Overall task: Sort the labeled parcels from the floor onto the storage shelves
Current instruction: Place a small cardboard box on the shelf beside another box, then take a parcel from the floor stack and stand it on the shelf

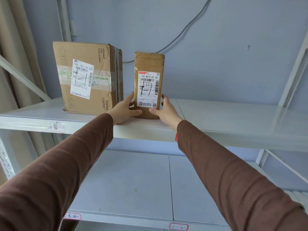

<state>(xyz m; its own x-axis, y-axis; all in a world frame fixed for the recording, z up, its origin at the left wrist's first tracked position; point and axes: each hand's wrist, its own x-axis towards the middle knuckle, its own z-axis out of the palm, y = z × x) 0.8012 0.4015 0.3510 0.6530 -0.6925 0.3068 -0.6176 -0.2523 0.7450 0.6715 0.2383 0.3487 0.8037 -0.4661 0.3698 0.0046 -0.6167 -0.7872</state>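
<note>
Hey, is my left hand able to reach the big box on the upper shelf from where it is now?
Probably yes. The left hand holds the small parcel right beside the big box, with nothing between them; it would have to let go first.

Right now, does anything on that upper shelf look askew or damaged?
Slightly. The large box sits turned at an angle to the shelf edge, its lower front corner crumpled. The small parcel stands upright and square, held between the left hand and right hand.
</note>
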